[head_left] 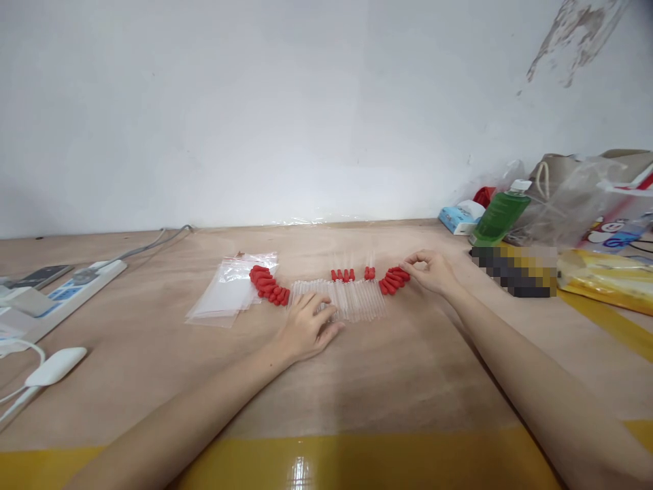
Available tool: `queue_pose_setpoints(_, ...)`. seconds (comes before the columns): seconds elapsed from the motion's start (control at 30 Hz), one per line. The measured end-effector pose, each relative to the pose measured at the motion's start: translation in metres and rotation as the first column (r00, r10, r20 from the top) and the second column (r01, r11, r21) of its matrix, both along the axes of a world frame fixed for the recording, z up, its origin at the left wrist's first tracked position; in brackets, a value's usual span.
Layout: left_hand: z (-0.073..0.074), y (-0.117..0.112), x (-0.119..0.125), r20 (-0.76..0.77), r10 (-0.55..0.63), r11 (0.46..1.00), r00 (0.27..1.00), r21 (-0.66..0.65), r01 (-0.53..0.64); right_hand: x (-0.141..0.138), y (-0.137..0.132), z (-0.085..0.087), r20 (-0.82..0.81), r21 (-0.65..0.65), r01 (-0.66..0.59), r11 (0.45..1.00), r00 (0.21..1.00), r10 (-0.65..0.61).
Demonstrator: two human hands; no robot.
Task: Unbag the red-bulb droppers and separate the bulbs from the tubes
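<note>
In front of me lies a row of clear thin tubes, side by side. My left hand rests on the row's left part with its fingers spread, holding nothing. A curved pile of red rubber bulbs sits left of the tubes. Another pile of red bulbs is at their right end. There my right hand pinches thumb and forefinger together on a red bulb at the pile's outer end. Behind the row, several clear tubes with red bulbs fitted point toward the wall, and a few more lie beside them.
Clear plastic bags lie left of the bulbs. A white power strip with plugs and a white cable adapter are at far left. On the right stand a green bottle, a tissue pack and a yellow package.
</note>
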State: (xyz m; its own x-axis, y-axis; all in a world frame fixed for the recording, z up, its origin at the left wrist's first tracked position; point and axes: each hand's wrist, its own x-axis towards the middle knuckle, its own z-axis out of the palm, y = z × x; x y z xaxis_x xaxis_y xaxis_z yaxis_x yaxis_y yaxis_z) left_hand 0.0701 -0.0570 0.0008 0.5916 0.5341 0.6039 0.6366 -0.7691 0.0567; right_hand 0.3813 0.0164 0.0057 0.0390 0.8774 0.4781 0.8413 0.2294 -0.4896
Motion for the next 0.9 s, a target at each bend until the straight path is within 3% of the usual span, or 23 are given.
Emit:
queue_pose_setpoints(0.17,-0.009,-0.001,-0.011,0.092,0.041,0.999,0.995,-0.02,-0.04,0.003,0.003,-0.001,-0.057,-0.031,0.061,0.998,0.996,-0.063)
queue_pose_setpoints(0.3,-0.009,0.002,-0.01,0.111,0.047,0.998,0.993,-0.044,-0.043,-0.005,0.003,0.005,-0.108,0.091,0.122,0.988,0.988,-0.112)
queue_pose_setpoints(0.43,-0.009,0.002,-0.011,0.127,0.071,0.996,0.989,-0.064,-0.063,-0.036,-0.006,0.015,0.163,0.132,0.013,0.991,0.986,-0.034)
queue_pose_setpoints(0.57,-0.009,0.002,-0.012,0.124,0.08,0.994,0.989,-0.082,-0.07,-0.07,-0.01,0.014,0.451,0.082,-0.019,0.996,0.892,-0.02)
queue_pose_setpoints(0.73,-0.009,0.002,-0.013,0.121,0.074,0.994,0.99,-0.091,-0.063,-0.087,-0.005,0.014,0.495,-0.053,0.059,0.997,0.868,-0.026)
queue_pose_setpoints(0.9,-0.011,0.002,-0.012,0.13,0.075,0.993,0.989,-0.096,-0.063,-0.093,-0.005,0.019,0.494,-0.081,0.088,0.993,0.869,-0.037)
